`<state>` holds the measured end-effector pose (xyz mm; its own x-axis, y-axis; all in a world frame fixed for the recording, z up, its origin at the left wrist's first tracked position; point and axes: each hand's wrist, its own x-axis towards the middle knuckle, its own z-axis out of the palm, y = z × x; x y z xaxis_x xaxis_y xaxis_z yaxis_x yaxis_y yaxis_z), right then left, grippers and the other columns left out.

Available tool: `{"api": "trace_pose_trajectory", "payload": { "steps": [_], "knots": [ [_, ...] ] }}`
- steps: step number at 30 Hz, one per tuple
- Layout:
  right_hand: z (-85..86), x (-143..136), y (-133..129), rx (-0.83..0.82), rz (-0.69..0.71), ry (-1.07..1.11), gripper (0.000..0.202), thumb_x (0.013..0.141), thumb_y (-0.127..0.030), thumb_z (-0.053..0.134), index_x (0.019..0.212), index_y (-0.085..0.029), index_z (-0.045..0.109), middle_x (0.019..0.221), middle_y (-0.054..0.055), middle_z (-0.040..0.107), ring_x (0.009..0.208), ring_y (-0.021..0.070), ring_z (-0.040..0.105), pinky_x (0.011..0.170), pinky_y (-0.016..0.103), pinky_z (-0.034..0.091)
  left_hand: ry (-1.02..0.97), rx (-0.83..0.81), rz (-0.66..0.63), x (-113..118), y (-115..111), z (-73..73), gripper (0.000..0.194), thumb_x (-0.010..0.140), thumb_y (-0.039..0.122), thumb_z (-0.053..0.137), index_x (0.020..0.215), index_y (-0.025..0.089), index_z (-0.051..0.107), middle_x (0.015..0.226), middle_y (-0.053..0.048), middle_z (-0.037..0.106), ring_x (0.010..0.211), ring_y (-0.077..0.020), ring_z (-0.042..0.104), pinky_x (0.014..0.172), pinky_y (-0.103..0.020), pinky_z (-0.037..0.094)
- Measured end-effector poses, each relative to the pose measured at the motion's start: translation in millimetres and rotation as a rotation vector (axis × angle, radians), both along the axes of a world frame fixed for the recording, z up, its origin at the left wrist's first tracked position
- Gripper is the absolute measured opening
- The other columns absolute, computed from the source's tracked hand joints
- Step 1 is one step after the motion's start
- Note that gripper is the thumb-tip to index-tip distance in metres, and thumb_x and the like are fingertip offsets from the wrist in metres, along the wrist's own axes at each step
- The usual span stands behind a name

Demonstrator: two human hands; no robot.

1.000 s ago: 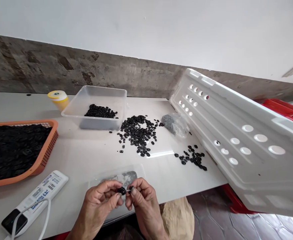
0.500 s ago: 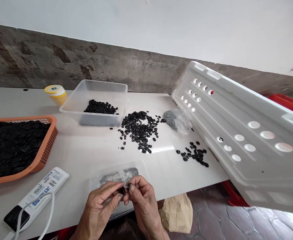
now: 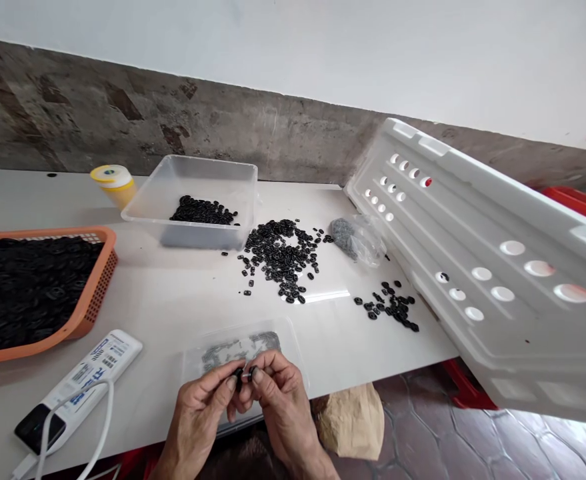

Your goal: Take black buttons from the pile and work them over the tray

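My left hand (image 3: 203, 410) and my right hand (image 3: 279, 395) meet at the table's near edge, fingertips pressed together on a small black part (image 3: 240, 375). They hover over a shallow clear lid (image 3: 293, 340) that holds small grey metal pieces. Whether the right fingers pinch a separate tiny piece is too small to tell. A heap of black ring-shaped parts (image 3: 280, 252) lies mid-table, and a smaller cluster (image 3: 390, 307) lies to its right.
An orange basket (image 3: 90, 300) full of black parts stands at the left. A clear tub (image 3: 197, 200) with some parts, a yellow-capped jar (image 3: 113, 183) and a plastic bag (image 3: 355, 239) sit behind. A white crate (image 3: 483, 267) leans at the right. A power bank (image 3: 80, 383) with cable lies near left.
Both hands have drawn slightly closer together and nearer the table edge, still pinching the black part. The view has tilted a little downward.
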<state>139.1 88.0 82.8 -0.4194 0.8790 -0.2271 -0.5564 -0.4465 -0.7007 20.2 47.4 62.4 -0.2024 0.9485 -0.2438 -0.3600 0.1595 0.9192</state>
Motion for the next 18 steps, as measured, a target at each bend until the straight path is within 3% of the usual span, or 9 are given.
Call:
{"api": "trace_pose_trajectory", "payload": {
  "steps": [6, 12, 18],
  "knots": [
    [-1.3, 3.7, -1.0, -0.056, -0.012, -0.123, 0.024, 0.073, -0.029, 0.076, 0.075, -0.012, 0.059, 0.056, -0.003, 0.059, 0.041, 0.0039, 0.048, 0.044, 0.015, 0.036, -0.266, -0.139, -0.055, -5.3, -7.1, -2.2, 0.025, 0.073, 0.033, 0.076, 0.095, 0.022, 0.077, 0.059, -0.001, 0.07, 0.046, -0.0093, 0.057, 0.043, -0.016, 0.042],
    [0.6, 5.3, -2.4, 0.086, 0.021, -0.323, 0.025, 0.076, -0.032, 0.073, 0.074, -0.011, 0.059, 0.056, -0.004, 0.054, 0.043, 0.003, 0.047, 0.044, 0.014, 0.037, -0.323, -0.154, -0.012, -15.0, -12.3, 3.6, 0.029, 0.065, 0.03, 0.082, 0.093, 0.023, 0.077, 0.062, -0.001, 0.071, 0.044, -0.0087, 0.058, 0.041, -0.015, 0.04],
    [5.4, 1.6, -4.7, 0.065, 0.04, -0.333, 0.028, 0.076, -0.035, 0.073, 0.077, -0.013, 0.057, 0.057, -0.003, 0.058, 0.041, 0.0044, 0.05, 0.043, 0.015, 0.04, -0.334, -0.146, 0.022, -15.1, -12.6, 8.5, 0.028, 0.063, 0.026, 0.084, 0.09, 0.024, 0.078, 0.06, 0.0, 0.07, 0.043, -0.0093, 0.059, 0.039, -0.015, 0.042]
  ]
}}
